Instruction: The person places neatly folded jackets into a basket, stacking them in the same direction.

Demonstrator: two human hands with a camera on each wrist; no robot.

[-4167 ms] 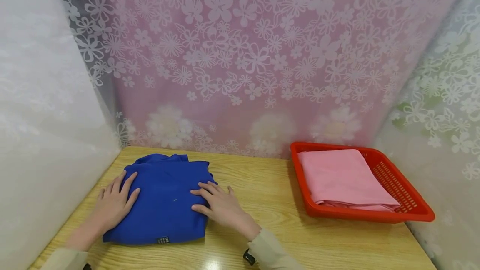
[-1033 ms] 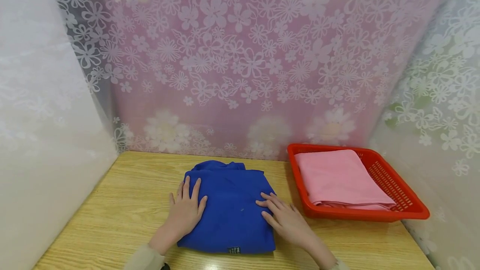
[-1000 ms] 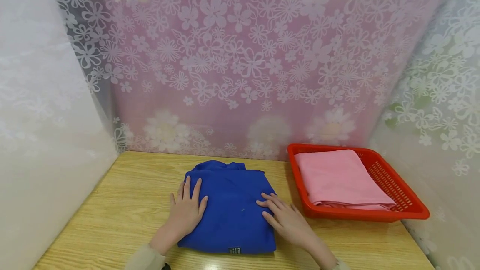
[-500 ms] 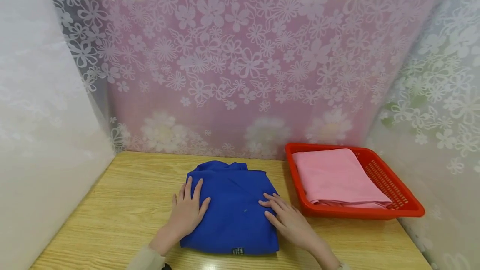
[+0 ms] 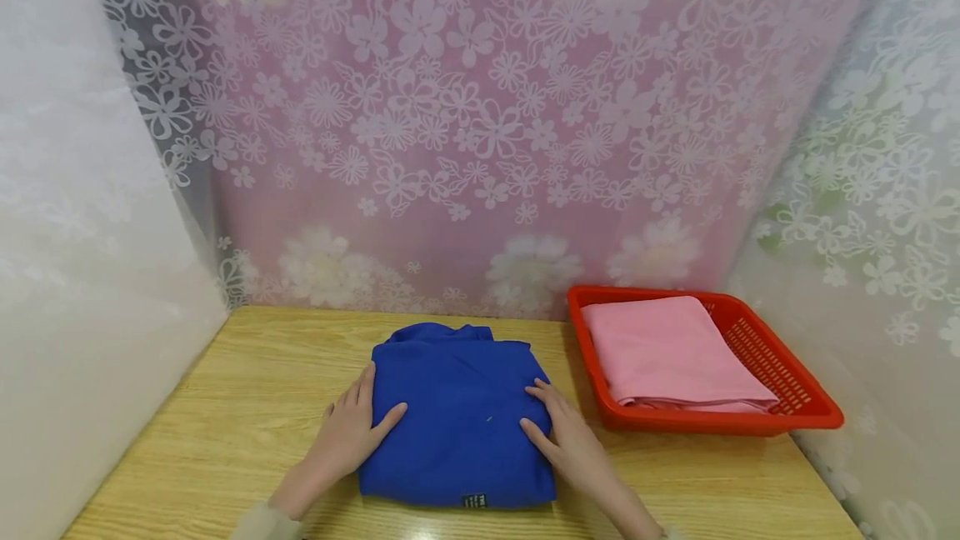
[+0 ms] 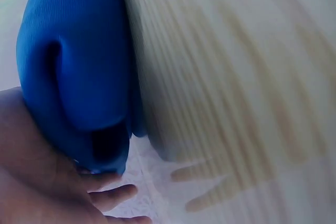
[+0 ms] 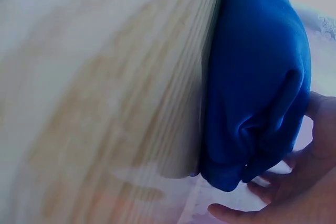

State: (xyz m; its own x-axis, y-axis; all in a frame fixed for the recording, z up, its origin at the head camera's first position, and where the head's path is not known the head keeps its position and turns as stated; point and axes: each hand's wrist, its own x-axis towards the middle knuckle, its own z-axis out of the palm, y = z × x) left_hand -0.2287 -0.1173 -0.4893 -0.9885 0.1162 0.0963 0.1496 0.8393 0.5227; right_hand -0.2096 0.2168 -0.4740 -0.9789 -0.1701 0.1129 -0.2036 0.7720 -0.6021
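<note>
A folded blue garment (image 5: pixel 457 423) lies on the wooden table, with a small dark label at its near edge and a bunched part at the back. My left hand (image 5: pixel 341 436) is at its left side, thumb resting on top and the other fingers extended along the edge. On the opposite side my right hand (image 5: pixel 566 440) touches it with thumb and index fingertip on top, the other fingers by the side. In the left wrist view, the rolled layers of the garment (image 6: pixel 89 72) show beside the hand. The right wrist view shows its creased side (image 7: pixel 257 87) and loosely extended fingers.
To the right stands a red plastic basket (image 5: pixel 772 357) holding a folded pink cloth (image 5: pixel 675 352). Flower-patterned curtain sheets (image 5: pixel 450 148) hang at the back and both sides. The wooden table (image 5: pixel 225 423) extends left of the garment.
Earlier the blue garment slid from the left to the table's middle under both hands. In the last half second, the hands shifted from its top outward to its side edges.
</note>
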